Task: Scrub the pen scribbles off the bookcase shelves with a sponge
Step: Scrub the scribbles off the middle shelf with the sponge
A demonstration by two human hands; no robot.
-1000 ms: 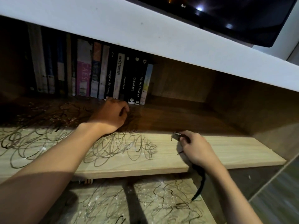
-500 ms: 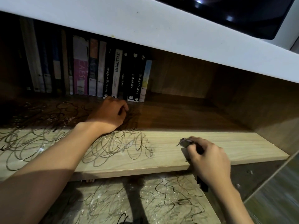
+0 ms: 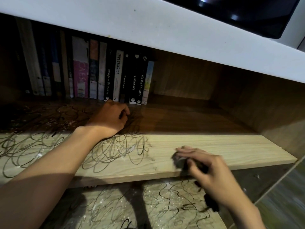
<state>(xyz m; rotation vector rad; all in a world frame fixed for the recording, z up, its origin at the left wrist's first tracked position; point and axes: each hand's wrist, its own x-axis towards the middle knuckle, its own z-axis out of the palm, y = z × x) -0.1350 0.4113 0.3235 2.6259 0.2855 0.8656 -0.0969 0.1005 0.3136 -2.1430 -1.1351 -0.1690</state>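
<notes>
Black pen scribbles (image 3: 113,151) cover the left half of a light wooden shelf (image 3: 231,149). More scribbles (image 3: 173,200) mark the lower shelf (image 3: 115,210) beneath. My left hand (image 3: 110,119) rests curled on the upper shelf, deep in the shadow just in front of the books; whether it holds anything is hidden. My right hand (image 3: 206,169) is blurred with motion near the shelf's front edge and grips a dark grey sponge (image 3: 179,161) against the wood, right of the scribbles.
A row of upright books (image 3: 102,75) stands at the back left of the shelf. A white slab (image 3: 165,28) overhangs the bookcase, with a dark screen (image 3: 239,12) above. The wooden side wall (image 3: 272,109) closes the shelf on the right.
My right hand has moved with the sponge toward me along the shelf's front edge, now blurred. My left hand stays in the same place.
</notes>
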